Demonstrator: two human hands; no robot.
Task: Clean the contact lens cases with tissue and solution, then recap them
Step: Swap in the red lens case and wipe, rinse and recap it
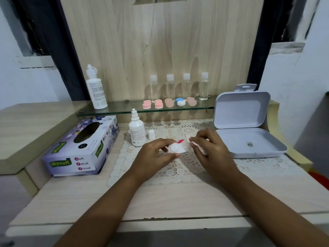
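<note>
Pale wood-grain bench [178,198], white lace mat [178,168] on top. Just above mat: small white plastic contact lens case [173,148], pinched at edges by left hand [154,154]. Right hand [211,148] pinching crumpled white tissue [186,144] against case. Light, rigid, likely slippery: hold by rim.

Open grey box [231,141] at right, lid upright, small metal piece [250,144] on its floor. Lace mat [178,168] mid-table. Glass shelf [124,106] on the far side carries four clear bottles [170,88] in a row, white-capped. Wood panel [160,41] behind.

"Mysoft" and "Soft Facial Tissue" on the tissue box [80,148].
</note>
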